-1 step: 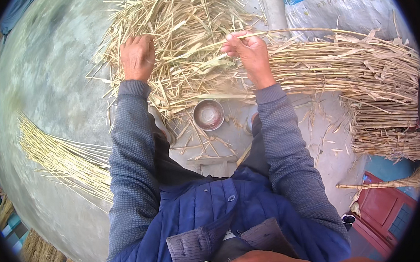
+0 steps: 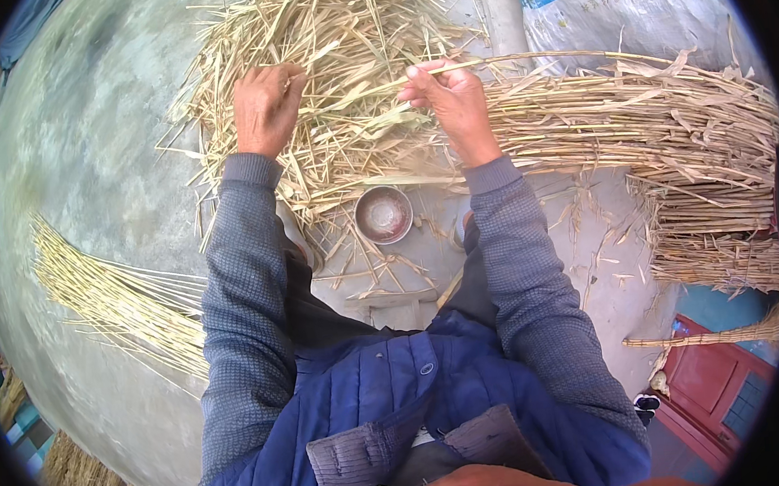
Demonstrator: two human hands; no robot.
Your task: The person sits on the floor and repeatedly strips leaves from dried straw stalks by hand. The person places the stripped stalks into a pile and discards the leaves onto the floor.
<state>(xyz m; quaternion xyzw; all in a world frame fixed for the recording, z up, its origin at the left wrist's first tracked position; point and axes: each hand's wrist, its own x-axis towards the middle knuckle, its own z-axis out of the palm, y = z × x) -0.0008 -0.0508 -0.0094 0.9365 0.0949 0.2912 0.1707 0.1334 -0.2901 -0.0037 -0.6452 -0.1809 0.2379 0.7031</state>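
My right hand [image 2: 457,107] is closed, thumb against fingers, on a long thin dry stalk [image 2: 548,55]. The stalk runs off to the right above a thick bundle of similar stalks [image 2: 598,124]. Strips of pale leaf show at its left end, by my fingertips. My left hand [image 2: 265,112] is over the left side of a heap of dry leaves and husks [image 2: 338,30]. Its back faces up and its fingers are curled; whatever they pinch is hidden or too small to make out. A small round metal bowl [image 2: 383,214] rests on the ground between my feet, below the heap.
Cleaned yellowish stalks [image 2: 113,289] lie fanned out at the left on the concrete floor [image 2: 103,146]. A white woven sack [image 2: 627,19] is at the far right. More stacked stalks [image 2: 712,211] and a broom-like bundle [image 2: 712,340] are at the right, near a red door [image 2: 715,374].
My left hand has shifted slightly to the right, toward my right hand. The right hand still grips the stalk and sits a little further left in the view.
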